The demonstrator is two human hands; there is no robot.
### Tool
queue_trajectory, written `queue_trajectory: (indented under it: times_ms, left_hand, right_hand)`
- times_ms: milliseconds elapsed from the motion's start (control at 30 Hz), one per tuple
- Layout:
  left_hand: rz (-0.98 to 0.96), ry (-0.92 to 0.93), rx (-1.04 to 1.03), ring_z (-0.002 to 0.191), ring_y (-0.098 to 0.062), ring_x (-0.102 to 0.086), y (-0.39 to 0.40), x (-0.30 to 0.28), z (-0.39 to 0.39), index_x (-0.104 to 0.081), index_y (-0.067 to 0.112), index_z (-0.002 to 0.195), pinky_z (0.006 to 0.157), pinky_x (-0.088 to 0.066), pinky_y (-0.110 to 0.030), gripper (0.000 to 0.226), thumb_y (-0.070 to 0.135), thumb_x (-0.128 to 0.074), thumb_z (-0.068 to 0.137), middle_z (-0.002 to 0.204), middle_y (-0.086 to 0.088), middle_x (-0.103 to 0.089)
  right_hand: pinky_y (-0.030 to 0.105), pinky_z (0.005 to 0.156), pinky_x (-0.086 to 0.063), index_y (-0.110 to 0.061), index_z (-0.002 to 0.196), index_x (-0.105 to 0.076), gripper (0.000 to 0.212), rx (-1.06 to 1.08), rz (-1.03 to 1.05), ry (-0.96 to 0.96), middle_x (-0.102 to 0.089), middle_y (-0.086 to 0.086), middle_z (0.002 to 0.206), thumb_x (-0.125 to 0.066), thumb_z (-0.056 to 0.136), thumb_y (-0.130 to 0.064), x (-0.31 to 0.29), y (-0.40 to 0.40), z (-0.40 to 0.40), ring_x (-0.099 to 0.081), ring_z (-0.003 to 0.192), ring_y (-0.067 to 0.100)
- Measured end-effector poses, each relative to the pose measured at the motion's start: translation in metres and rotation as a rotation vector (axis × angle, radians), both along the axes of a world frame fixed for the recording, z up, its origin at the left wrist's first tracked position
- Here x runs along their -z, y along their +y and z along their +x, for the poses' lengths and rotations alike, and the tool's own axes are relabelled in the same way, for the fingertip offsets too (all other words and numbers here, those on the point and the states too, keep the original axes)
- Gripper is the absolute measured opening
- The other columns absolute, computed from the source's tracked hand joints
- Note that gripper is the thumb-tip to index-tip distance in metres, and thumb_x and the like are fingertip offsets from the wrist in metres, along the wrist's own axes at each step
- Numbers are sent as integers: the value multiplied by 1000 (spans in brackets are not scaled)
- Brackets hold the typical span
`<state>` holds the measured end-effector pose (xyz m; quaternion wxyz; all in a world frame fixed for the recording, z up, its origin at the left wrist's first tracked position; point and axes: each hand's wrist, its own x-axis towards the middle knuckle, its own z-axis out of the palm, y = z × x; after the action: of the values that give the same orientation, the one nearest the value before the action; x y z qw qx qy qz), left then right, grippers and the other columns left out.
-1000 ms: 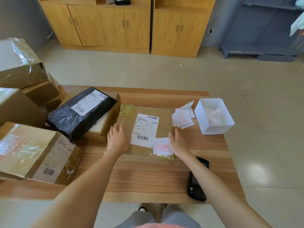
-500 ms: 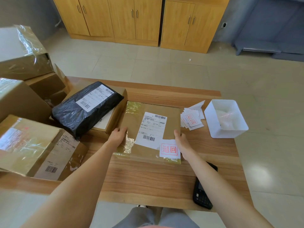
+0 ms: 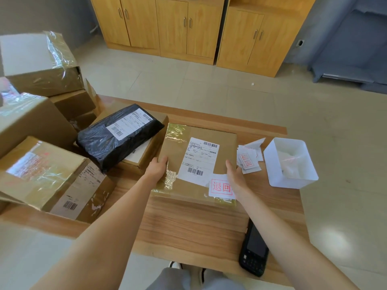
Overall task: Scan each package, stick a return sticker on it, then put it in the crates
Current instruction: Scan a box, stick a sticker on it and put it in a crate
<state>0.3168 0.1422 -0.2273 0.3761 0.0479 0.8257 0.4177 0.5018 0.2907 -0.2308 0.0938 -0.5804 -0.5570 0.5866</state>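
My left hand [image 3: 156, 168] gripped the left edge of the flat cardboard package [image 3: 227, 144], fingers curled over it; my right hand [image 3: 235, 176] held the right edge, how far its fingers wrapped I could not tell. Bare table [image 3: 194, 225] lay open on my side of my fingers; just right of them sat loose return stickers [image 3: 248, 162] and a white bin [image 3: 293, 184]. A black-wrapped parcel [image 3: 117, 141] crowded the left. Between my fingers, the brown, tape-glossed package carried a barcoded shipping label [image 3: 199, 162] and a red-stamped sticker [image 3: 221, 186] reading 退回.
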Motion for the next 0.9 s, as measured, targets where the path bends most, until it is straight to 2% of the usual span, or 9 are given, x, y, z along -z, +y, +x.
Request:
queue_trajectory:
  times_ms: [167,400,600,767,900]
  left_hand:
    - [34,51,-66,122,-31,-47,3,-18,12,-35,7,143,104,-39,-43,55,42,-35,101,136,-13,-48]
    - [69,85,-202,116,-30,-52,-11,-38,52,-38,10,140,102,-43,-43,54,45,-33,100,129,-11,-52]
    - [76,84,-375,117,-30,-53,-58,-37,90,-40,13,139,103,-42,-45,54,48,-34,99,131,-10,-53]
    - [62,85,-507,120,-31,-52,-101,-39,115,-36,12,143,105,-41,-46,57,48,-33,99,136,-11,-51]
    - [79,102,-617,120,-30,-51,-139,-38,135,-40,11,141,104,-41,-43,54,45,-34,100,134,-10,-52]
  right_hand:
    - [50,106,-38,-14,152,-13,77,-87,33,-62,-35,9,150,-33,94,-60,-21,12,2,-46,129,31]
    - [50,101,-43,-16,147,-25,70,-199,85,-23,-48,9,139,-34,93,-59,-47,22,17,-53,119,31]
    - [45,108,-33,-14,148,-24,66,-370,103,9,-43,9,144,-33,97,-54,-56,5,24,-44,129,31]
    - [46,100,-42,-13,140,-33,60,-472,104,60,-54,9,126,-36,95,-53,-57,-28,24,-54,113,30]
    - [46,97,-46,-10,136,-37,59,-543,65,92,-56,11,124,-39,94,-51,-56,-60,20,-58,108,31]
